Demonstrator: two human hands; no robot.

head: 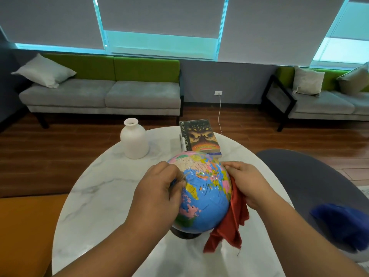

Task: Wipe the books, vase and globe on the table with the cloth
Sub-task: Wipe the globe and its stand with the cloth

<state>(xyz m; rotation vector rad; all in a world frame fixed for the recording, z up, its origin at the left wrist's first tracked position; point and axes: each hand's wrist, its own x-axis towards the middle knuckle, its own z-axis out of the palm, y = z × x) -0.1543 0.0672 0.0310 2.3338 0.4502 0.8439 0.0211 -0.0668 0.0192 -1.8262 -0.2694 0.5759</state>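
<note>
The left hand is curling its fingers against the left side of the globe and appears to be steadying it, though blur is hiding exactly what the fingertips are catching. The globe is standing on its dark base near the front middle of the marble table. On its right side, the right hand is gripping the red cloth and pressing it to the ball, with the loose end hanging down onto the tabletop. If that press is outweighing the left hand's hold, the globe is likely to spin or tip leftward; the trailing end could also snag under the base. Behind, the white vase is standing upright at the left and the books are lying stacked just beyond the globe, both close enough to be knocked by a wide sweep. A grey chair is crowding the table's right edge.
</note>
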